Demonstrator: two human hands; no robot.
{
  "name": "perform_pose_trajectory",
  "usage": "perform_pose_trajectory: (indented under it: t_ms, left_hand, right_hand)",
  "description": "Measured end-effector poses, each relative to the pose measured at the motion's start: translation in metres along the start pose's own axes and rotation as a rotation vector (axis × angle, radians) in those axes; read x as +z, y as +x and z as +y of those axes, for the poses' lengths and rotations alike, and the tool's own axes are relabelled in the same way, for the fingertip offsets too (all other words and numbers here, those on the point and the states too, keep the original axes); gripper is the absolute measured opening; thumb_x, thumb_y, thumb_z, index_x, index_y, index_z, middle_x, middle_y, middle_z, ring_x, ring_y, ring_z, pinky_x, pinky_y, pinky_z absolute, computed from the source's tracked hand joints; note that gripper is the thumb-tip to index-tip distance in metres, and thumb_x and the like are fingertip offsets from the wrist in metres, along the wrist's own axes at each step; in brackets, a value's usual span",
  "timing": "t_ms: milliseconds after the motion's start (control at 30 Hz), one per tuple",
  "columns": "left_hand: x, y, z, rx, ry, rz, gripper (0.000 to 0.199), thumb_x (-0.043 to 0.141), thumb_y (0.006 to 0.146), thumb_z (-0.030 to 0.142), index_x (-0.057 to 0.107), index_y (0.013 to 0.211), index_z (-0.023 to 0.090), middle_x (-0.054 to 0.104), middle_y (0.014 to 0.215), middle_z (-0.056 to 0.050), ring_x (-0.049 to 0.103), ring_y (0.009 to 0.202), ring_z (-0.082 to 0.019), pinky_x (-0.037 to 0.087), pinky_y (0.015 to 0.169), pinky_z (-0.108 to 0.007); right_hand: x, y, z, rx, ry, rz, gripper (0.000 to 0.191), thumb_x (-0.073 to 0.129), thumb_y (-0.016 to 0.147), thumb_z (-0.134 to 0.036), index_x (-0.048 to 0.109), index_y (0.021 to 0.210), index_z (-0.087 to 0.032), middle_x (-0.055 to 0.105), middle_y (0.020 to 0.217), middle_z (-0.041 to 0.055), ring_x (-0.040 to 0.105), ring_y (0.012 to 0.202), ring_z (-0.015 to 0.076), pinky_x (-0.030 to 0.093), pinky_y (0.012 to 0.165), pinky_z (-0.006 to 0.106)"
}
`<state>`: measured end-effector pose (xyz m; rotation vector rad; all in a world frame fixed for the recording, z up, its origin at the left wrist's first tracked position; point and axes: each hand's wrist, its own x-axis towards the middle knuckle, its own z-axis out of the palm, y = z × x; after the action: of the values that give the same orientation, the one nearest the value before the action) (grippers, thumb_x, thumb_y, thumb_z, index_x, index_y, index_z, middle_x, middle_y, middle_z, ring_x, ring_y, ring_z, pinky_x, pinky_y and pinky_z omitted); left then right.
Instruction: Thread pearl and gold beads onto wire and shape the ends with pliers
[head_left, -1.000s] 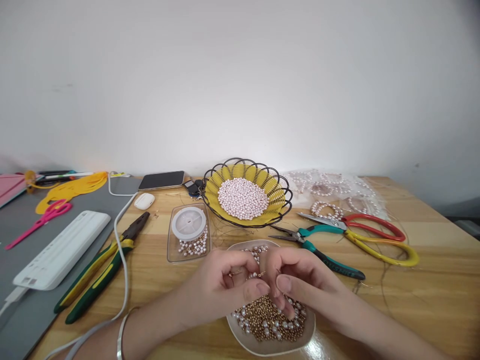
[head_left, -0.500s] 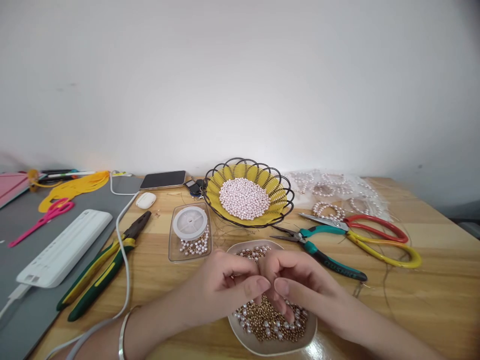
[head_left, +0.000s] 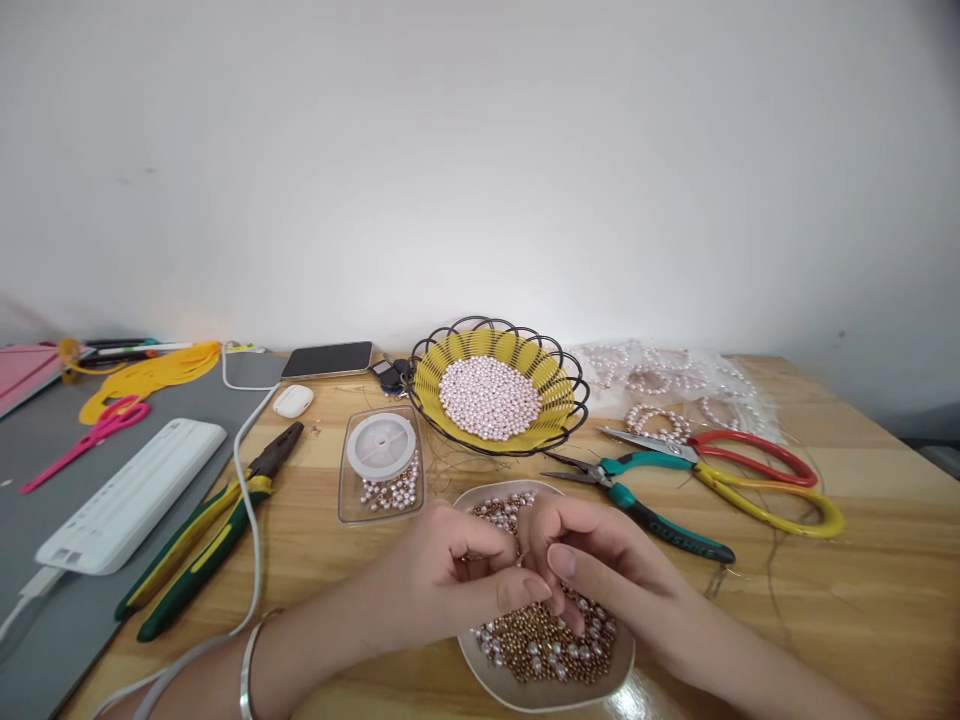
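Observation:
My left hand and my right hand meet above a pale bowl of gold and pearly beads. Both have their fingers bent and thumbs pressed in, tips nearly touching; whatever they pinch is too small and hidden to name. Behind them stands a yellow basket with black looped wire, holding pink pearl beads. Left of the bowl, a clear box contains a white spool and beads.
Green-handled pliers and red-and-yellow scissors lie to the right, beaded loops behind them. On the left are yellow-green pliers, a power bank with a white cable, pink scissors and a phone.
My left thumb tip has dropped slightly, and the fingertips of my two hands have shifted a little. The bowl and tools stay in place.

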<state>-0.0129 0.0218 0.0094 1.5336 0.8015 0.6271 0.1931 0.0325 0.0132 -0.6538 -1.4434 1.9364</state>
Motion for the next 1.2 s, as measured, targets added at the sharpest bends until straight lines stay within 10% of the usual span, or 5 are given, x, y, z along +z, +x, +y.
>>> perform_pose_trajectory:
  t_ms: [333, 1200]
  left_hand:
    - [-0.001, 0.001, 0.014, -0.055, 0.082, 0.025, 0.029, 0.048, 0.093, 0.026, 0.05, 0.065, 0.018, 0.043, 0.057, 0.005, 0.035, 0.052, -0.01, 0.023, 0.048, -0.023]
    - [0.001, -0.002, 0.017, 0.065, -0.046, -0.005, 0.052, 0.037, 0.106, 0.055, 0.04, 0.067, 0.021, 0.039, 0.063, 0.004, 0.036, 0.059, -0.013, 0.03, 0.058, -0.029]
  right_hand:
    - [0.0, -0.003, -0.001, -0.013, -0.043, -0.037, 0.037, 0.063, 0.098, -0.05, 0.055, 0.079, -0.02, 0.052, 0.069, -0.0026, 0.046, 0.059, 0.0101, 0.038, 0.055, 0.023]
    - [-0.003, 0.008, 0.003, -0.321, 0.088, 0.192, 0.004, 0.082, 0.086, -0.023, 0.079, 0.084, -0.024, 0.074, 0.074, 0.0008, 0.072, 0.064, 0.0111, 0.06, 0.059, 0.02]
